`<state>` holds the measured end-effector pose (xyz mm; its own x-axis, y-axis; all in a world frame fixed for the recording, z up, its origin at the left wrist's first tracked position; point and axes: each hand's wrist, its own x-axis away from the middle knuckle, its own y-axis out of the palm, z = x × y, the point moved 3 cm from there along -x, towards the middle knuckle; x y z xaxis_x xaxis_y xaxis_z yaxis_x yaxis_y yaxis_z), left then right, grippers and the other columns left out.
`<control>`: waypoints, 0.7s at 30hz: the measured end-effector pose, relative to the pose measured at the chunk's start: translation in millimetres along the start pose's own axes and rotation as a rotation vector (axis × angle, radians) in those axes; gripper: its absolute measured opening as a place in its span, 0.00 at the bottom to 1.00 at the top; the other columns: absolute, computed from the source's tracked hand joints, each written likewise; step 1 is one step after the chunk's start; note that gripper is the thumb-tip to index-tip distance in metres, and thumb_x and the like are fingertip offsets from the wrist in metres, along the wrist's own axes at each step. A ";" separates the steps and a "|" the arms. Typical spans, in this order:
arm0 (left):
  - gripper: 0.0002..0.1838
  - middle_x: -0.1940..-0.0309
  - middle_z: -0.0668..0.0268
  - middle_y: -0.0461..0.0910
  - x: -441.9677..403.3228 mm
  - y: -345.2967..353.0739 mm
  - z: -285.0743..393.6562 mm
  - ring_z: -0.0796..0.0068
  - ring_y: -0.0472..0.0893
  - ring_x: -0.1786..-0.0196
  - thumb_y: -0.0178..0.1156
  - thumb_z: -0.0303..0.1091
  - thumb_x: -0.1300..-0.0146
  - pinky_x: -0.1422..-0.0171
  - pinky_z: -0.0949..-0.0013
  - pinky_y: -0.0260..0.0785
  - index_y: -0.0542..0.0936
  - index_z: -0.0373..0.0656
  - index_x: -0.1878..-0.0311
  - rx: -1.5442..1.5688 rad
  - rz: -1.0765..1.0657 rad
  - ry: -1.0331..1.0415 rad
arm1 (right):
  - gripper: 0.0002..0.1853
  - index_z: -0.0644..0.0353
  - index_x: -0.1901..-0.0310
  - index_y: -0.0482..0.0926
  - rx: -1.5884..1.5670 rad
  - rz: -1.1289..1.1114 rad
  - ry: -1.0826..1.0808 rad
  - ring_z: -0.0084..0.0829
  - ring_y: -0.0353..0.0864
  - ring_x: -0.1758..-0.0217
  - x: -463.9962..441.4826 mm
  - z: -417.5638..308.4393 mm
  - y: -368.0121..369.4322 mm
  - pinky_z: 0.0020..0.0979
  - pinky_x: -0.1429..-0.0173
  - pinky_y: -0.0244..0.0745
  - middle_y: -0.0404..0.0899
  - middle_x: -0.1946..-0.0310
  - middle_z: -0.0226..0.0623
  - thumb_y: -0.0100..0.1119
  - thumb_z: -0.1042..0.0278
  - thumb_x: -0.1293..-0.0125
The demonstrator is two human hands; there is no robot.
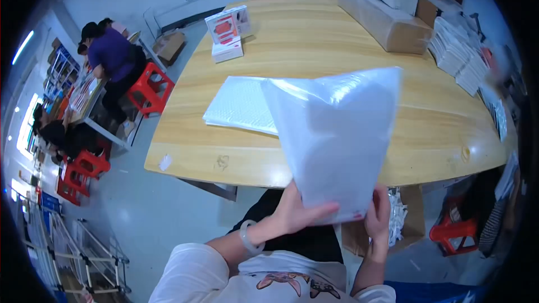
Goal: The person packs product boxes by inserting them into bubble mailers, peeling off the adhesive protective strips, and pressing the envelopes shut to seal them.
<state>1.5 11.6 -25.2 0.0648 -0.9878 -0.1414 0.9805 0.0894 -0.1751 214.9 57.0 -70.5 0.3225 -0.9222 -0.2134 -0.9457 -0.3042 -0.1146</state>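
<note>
A large white plastic mailer bag (342,146) stands tilted over the table's front edge, its top wide and glossy. My left hand (300,210) grips its lower left side, the thumb lying across the front. On the lower right edge, my right hand (379,213) is closed round the bag with curled fingers. What the bag contains cannot be seen. Behind and left of it, a flat stack of white bubble mailers (238,104) lies on the wooden table (191,154).
Small boxes (226,36) stand at the table's back left. A long carton (387,22) and stacked white packets (457,56) line the right side. Below the table is an open carton of white scraps (397,219). People sit at another table, left, near red stools (150,90).
</note>
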 end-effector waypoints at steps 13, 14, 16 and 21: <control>0.41 0.31 0.47 0.64 41.7 -5.1 15.0 0.38 0.67 0.32 0.66 0.44 0.35 0.30 0.51 0.63 0.58 0.37 0.26 -0.562 -0.103 0.385 | 0.37 0.67 0.39 0.71 -0.467 0.124 0.266 0.35 0.82 0.49 116.9 40.2 37.5 0.34 0.44 0.76 0.82 0.50 0.42 0.78 0.75 0.52; 0.41 0.30 0.47 0.64 35.5 2.0 24.1 0.36 0.65 0.31 0.66 0.44 0.36 0.30 0.50 0.62 0.58 0.37 0.26 -0.635 -0.135 0.436 | 0.33 0.68 0.41 0.72 -0.458 0.136 0.331 0.35 0.82 0.49 109.3 32.9 42.4 0.33 0.44 0.77 0.82 0.50 0.42 0.76 0.76 0.50; 0.42 0.29 0.48 0.63 26.2 16.3 32.6 0.34 0.61 0.28 0.68 0.44 0.40 0.29 0.48 0.62 0.61 0.38 0.27 -0.839 -0.245 0.523 | 0.24 0.68 0.46 0.75 -0.431 0.140 0.456 0.33 0.82 0.50 91.6 17.8 46.7 0.31 0.46 0.77 0.82 0.50 0.42 0.72 0.77 0.45; 0.41 0.30 0.53 0.66 -3.7 17.8 16.3 0.37 0.62 0.28 0.70 0.42 0.46 0.29 0.47 0.62 0.68 0.41 0.30 -0.973 -0.277 0.632 | 0.09 0.68 0.54 0.77 -0.542 0.037 0.325 0.30 0.82 0.57 69.3 33.4 44.9 0.26 0.51 0.77 0.82 0.53 0.42 0.61 0.78 0.36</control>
<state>21.8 14.7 -12.0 -0.4972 -0.7754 -0.3893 0.3764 0.2115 -0.9020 196.2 -12.6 -122.9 0.3408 -0.9340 0.1075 -0.8698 -0.2699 0.4130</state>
